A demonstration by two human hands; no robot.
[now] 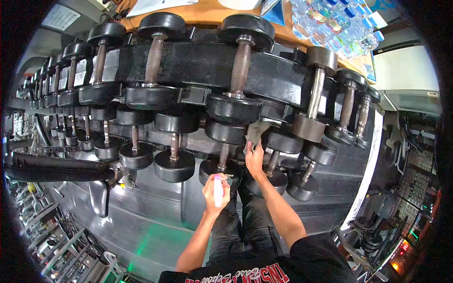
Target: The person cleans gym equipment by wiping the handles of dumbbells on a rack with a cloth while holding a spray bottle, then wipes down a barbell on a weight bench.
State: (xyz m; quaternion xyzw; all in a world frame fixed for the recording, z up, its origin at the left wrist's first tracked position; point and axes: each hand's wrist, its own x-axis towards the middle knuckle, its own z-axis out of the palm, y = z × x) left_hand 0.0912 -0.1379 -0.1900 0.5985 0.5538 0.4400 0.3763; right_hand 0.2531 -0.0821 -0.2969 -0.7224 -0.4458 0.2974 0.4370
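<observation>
My right hand (255, 161) is closed on a grey cloth (255, 132), which reaches up between the dumbbells of the upper and lower rows. Held in the closed fingers of my left hand (210, 192) is a slim white bottle (218, 192) with a pinkish-purple top. Just beyond that hand, a black dumbbell (224, 155) with a worn metal handle rests in the lower row. Another lower dumbbell (272, 162) lies beside my right forearm. Above the cloth, a larger black dumbbell (240, 68) sits on the upper tier.
The black dumbbell rack (198, 70) runs across the view, carrying several more dumbbells. Behind it, a wooden table (200, 10) bears papers and many water bottles (330, 23). A padded bench (56, 167) stands at left. Gym equipment (373, 231) is at right.
</observation>
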